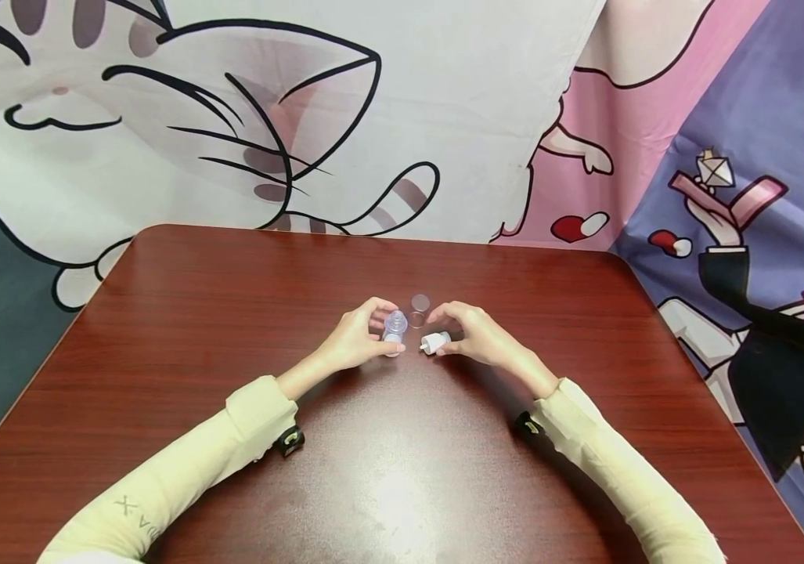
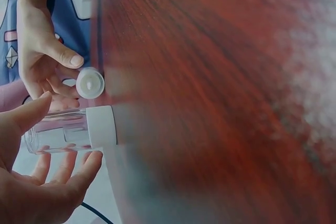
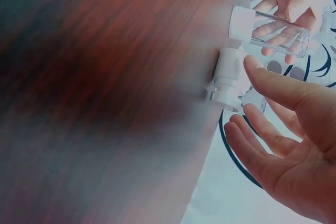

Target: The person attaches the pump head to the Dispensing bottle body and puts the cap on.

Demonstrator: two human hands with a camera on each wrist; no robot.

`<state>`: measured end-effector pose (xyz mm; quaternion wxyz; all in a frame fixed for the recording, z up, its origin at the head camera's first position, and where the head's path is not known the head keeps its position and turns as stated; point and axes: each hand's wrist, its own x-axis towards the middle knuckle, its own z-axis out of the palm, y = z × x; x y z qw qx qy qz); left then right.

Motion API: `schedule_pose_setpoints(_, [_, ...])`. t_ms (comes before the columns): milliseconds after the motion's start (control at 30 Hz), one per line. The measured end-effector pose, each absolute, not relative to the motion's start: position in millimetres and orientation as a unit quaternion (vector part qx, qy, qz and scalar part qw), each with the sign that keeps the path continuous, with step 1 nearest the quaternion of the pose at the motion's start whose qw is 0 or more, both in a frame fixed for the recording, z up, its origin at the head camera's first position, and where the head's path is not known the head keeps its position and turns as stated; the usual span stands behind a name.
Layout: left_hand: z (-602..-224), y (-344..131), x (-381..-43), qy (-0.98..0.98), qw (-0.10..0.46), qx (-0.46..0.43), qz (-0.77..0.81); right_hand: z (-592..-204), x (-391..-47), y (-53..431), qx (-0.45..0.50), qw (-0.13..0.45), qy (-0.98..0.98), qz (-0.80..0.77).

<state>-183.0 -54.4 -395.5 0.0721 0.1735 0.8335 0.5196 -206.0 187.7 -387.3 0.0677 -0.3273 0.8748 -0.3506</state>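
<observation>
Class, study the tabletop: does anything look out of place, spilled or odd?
Two oddities: the clear bottle in the left hand has its white cap facing down, so it looks inverted; the white nozzle piece by the right hand lies on its side, not upright. No spill or damage shows.

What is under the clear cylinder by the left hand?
Under the clear cylinder is a white base, and below that the table. The base hides its own inside and the spot directly beneath it.
</observation>
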Motion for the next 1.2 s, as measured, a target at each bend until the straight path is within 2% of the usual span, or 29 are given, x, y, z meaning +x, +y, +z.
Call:
schedule_pose_setpoints(633, [-397.9,-51.3,-183.4,0.833,0.076,0.168,0.522,-387.4,-211.5,185.5,-0.329,0.101,0.865,-0.364])
schedule_pose_setpoints(1200, [-395.7,-49.3,-180.9,0.832,0.07,0.17,0.524,-392.3,-211.5,185.3,-0.339,0.092,0.877,-0.327])
